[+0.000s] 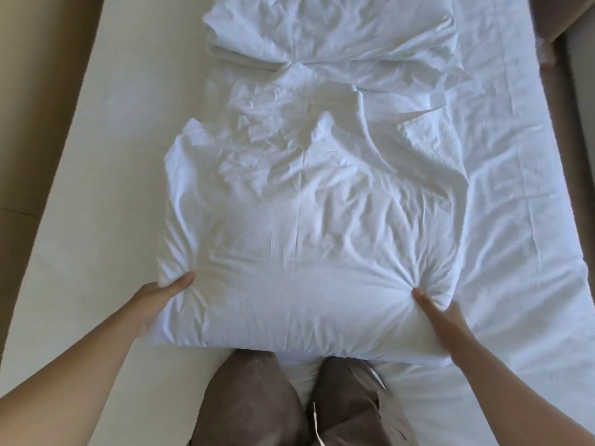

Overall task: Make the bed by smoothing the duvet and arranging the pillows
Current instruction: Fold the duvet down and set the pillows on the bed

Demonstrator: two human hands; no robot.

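Observation:
A folded, wrinkled white duvet [309,226] lies bunched in the middle of the bed. My left hand [161,297] grips its near left corner, thumb on top and fingers underneath. At the near right corner my right hand [441,320] pinches the fabric the same way, and creases radiate from both grips. A white pillow [335,30] lies flat at the far end of the bed, just beyond the duvet.
The white sheet [521,194] covers the mattress, smooth on the left and creased on the right. My knees in brown trousers [257,403] rest on the bed's near end. Tan floor [35,101] runs along the left; brown furniture [573,43] stands at the right.

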